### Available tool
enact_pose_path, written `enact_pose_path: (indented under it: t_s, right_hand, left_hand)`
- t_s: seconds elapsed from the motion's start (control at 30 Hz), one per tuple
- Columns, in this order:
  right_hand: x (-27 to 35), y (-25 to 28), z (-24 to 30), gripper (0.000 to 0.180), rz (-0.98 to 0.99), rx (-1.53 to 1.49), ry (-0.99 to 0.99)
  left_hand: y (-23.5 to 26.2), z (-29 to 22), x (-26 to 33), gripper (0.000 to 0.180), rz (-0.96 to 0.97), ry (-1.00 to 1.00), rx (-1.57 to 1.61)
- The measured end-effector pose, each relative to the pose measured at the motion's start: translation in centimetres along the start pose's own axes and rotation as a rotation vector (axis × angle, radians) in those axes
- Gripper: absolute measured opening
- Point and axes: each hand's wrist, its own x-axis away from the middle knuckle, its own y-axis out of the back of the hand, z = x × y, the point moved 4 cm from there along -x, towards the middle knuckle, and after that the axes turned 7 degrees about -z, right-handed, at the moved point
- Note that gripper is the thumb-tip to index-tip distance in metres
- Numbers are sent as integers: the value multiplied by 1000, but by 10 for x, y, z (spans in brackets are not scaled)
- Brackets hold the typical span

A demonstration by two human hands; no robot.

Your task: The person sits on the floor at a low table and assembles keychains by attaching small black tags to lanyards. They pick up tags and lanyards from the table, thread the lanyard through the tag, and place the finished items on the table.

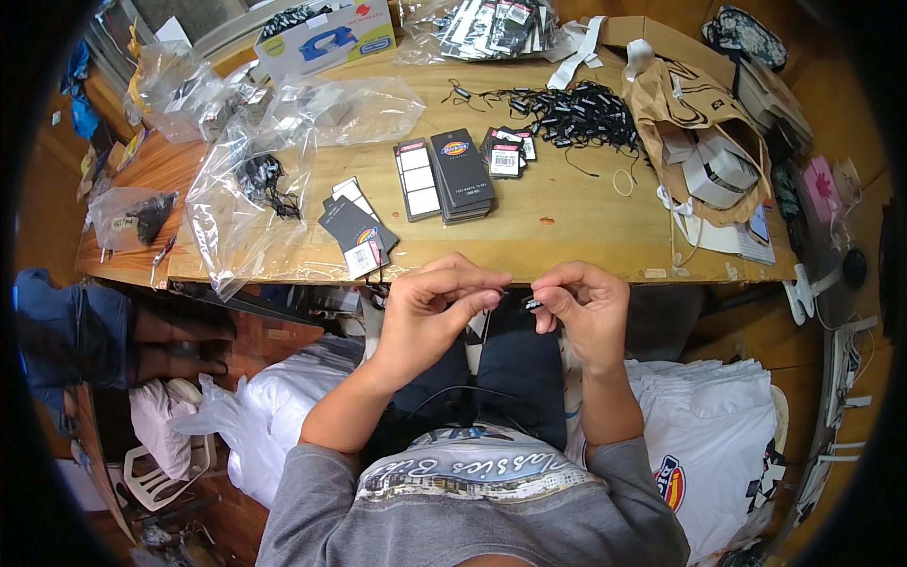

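Note:
Both my hands are raised in front of the table's near edge, fingertips close together. My right hand (588, 307) pinches a black hang tag string by its small plastic seal (533, 304). My left hand (435, 307) is closed in a pinch, with a small dark bit at its fingertips, too small to name. Just beyond my left hand, several black hang tags (357, 231) with white stickers lie fanned out. A neat stack of black hang tags (461, 175) stands farther in, beside tags with white labels (417, 180). A heap of black tag strings (588, 115) lies beyond my right hand.
Clear plastic bags (248, 189) spread over the table's left side. A cardboard box (326, 42) and a bag of tags (496, 28) stand at the back. An open brown paper bag (699, 132) holds white packs at right. White shirts (704, 435) are piled beside me.

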Motion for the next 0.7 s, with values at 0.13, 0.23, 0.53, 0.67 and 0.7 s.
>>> enact_pose_path:
  t_s: [0.13,0.23,0.53,0.67,0.7]
  right_hand:
    - [1,-6,6,8,-40,130,146]
    - [1,-8,9,8,-48,190,231]
    - [1,-8,17,10,-75,425,404]
    - [-1,-8,18,11,-40,441,410]
    - [-1,-9,18,11,-28,444,408]
  left_hand:
    - [-4,0,2,26,-28,77,85]
    - [-3,1,0,30,-9,70,44]
    - [-4,0,-2,32,18,119,21]
    - [-5,-1,-3,35,63,120,-23]
    - [-5,0,-4,37,80,122,-34]
